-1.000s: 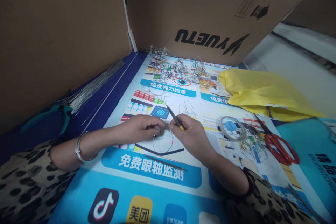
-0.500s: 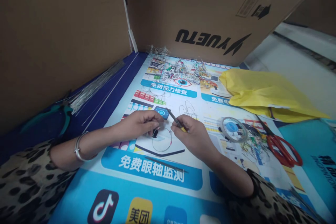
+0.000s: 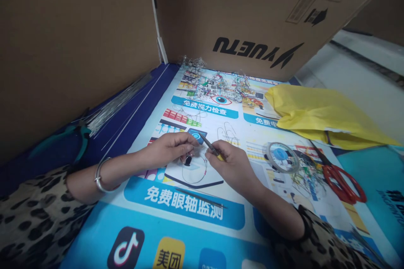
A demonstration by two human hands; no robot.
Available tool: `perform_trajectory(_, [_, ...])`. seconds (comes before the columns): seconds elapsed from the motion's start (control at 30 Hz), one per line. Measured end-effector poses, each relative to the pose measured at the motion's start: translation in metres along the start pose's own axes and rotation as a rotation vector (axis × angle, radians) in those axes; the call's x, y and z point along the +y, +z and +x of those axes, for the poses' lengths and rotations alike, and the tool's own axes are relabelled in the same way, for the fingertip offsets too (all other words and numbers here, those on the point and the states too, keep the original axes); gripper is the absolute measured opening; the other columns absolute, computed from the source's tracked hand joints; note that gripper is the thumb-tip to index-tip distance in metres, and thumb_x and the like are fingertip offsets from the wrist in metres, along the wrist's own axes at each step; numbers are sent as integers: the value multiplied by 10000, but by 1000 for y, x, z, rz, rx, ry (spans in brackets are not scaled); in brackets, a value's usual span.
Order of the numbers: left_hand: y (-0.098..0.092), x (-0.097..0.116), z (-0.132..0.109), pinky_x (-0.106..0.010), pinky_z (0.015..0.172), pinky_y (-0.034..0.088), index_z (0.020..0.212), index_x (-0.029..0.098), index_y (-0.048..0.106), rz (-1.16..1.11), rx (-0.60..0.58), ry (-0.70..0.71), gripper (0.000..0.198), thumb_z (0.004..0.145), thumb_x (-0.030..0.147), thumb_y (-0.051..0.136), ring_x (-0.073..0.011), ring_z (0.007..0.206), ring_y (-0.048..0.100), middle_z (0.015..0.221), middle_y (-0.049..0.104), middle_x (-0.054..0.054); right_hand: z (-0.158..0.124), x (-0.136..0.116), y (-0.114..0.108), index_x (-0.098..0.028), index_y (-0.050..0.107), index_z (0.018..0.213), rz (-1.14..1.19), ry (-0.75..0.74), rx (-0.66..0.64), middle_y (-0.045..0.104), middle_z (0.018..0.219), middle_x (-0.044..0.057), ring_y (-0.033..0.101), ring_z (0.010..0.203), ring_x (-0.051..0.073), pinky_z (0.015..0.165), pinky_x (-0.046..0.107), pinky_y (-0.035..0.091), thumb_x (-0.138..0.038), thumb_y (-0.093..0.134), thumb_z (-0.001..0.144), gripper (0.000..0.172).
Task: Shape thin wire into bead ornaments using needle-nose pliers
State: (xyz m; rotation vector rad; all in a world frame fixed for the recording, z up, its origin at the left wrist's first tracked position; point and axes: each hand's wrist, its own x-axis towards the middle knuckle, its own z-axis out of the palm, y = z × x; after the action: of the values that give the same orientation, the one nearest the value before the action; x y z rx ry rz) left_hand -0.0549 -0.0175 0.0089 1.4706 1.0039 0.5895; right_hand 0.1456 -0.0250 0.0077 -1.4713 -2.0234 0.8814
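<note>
A thin wire loop with small reddish bits on it hangs below my left hand. The thumb and fingertips of that hand are pinched on the loop's upper part, which they partly hide. In my right hand is a slim pointed tool with a dark tip and a yellow grip, slanting up and left. Its point is near the left fingertips without visibly touching the loop. Several bent wire pieces lie just beyond the hands.
Tangled wires lie at the back, by a cardboard box. Straight wires and teal-handled pliers are at left. To the right are a tape roll, red-handled scissors and a yellow bag.
The whole view has shifted slightly, so things appear a little further right and lower. Both hands keep nearly the same pose, with the loop and the pointed tool still held.
</note>
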Motion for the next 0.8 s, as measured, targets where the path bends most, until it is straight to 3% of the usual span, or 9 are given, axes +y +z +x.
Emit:
perform_trajectory(0.17, [-2, 1, -1, -214, 546, 408, 977, 156, 543, 32, -18, 13, 210, 854, 288, 434, -88, 606, 539, 770, 558, -2, 1, -1, 0, -220, 589, 790, 18, 13, 14, 646, 744, -13, 580, 694, 139, 623, 244, 405, -257, 538, 759, 70])
perform_trajectory(0.53, [5, -3, 2, -224, 583, 417, 932, 155, 561, 212, 51, 48, 174, 804, 260, 506, -97, 595, 527, 637, 569, 22, 1, 2, 1, -222, 598, 822, 0, -29, 28, 654, 778, -8, 584, 713, 144, 641, 249, 412, -261, 543, 761, 91])
perform_trajectory(0.67, [5, -5, 2, -235, 614, 438, 920, 153, 568, 211, 70, 37, 172, 801, 259, 504, -107, 621, 562, 672, 597, 9, 3, 4, -13, -222, 604, 844, -60, -43, 37, 652, 778, -10, 586, 713, 142, 633, 242, 398, -294, 543, 778, 115])
perform_trajectory(0.8, [6, -10, 2, -234, 613, 438, 947, 169, 574, 271, 118, 61, 185, 803, 258, 500, -113, 636, 581, 714, 627, 1, 6, 10, -38, -233, 604, 855, -329, -76, 20, 646, 766, 3, 575, 683, 160, 591, 255, 363, -431, 516, 804, 223])
